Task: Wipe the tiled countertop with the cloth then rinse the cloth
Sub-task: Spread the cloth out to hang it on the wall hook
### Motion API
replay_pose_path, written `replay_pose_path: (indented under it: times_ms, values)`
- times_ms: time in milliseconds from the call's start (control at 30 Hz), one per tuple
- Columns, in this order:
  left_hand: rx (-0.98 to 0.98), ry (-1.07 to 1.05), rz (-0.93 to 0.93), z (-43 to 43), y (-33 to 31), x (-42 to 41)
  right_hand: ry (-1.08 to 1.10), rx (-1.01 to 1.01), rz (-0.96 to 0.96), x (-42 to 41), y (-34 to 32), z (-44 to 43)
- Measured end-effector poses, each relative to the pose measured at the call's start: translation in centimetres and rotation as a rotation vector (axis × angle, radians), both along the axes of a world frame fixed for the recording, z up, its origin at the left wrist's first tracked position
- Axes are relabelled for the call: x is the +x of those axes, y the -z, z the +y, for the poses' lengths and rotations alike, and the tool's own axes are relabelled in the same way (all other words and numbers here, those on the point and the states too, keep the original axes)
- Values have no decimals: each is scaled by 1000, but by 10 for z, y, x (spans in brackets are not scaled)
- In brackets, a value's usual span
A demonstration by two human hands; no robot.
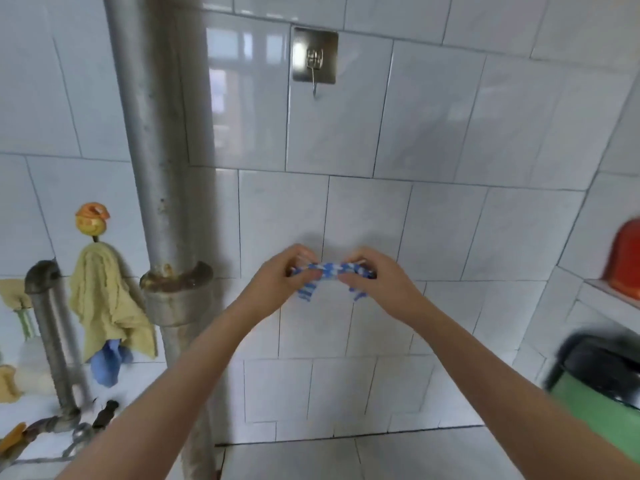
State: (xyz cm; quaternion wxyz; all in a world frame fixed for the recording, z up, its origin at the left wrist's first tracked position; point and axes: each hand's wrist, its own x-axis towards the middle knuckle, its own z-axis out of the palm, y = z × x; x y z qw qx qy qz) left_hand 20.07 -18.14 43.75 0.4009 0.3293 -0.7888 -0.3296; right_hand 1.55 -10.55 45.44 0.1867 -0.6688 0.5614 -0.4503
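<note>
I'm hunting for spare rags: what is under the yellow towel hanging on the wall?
A blue cloth pokes out below the yellow towel; its upper part is covered.

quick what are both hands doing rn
Left hand: closed on one end of the cloth.
Right hand: closed on its other end.

Bare hands and bare forearms.
The left hand (277, 276) and right hand (375, 279) are uncovered, fingers bare to the tips. The left forearm (180, 372) and right forearm (485, 362) are bare too, slender and smooth along all the length that shows. Nails and finer marks are too blurred to make out.
</note>
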Motion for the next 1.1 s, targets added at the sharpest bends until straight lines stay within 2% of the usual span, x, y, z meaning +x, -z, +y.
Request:
replay_pose_path:
  times_ms: [167, 267, 367, 433, 567, 700, 867, 1100]
  values:
    - [-218, -82, 230, -16, -114, -14, 13, -321, -26, -2, -122, -22]
    - [-341, -154, 321, -28, -171, -12, 52, -514, 38, 4, -180, -42]
    - [-441, -272, 370, -44, -214, -12, 72, -617, 51, 13, -221, -64]
    - [-436, -308, 405, -56, -231, -15, 141, -653, 52, 19, -236, -79]
    - [-465, -432, 331, -79, -233, -18, 234, -596, 53, 20, -235, -112]
    - [-487, -422, 278, -86, -215, -23, 317, -548, 109, 13, -208, -128]
    - [-436, -355, 325, -82, -188, -25, 162, -500, 11, 9, -184, -123]
    - [-355, -285, 313, -70, -176, -31, 126, -486, -38, 17, -166, -115]
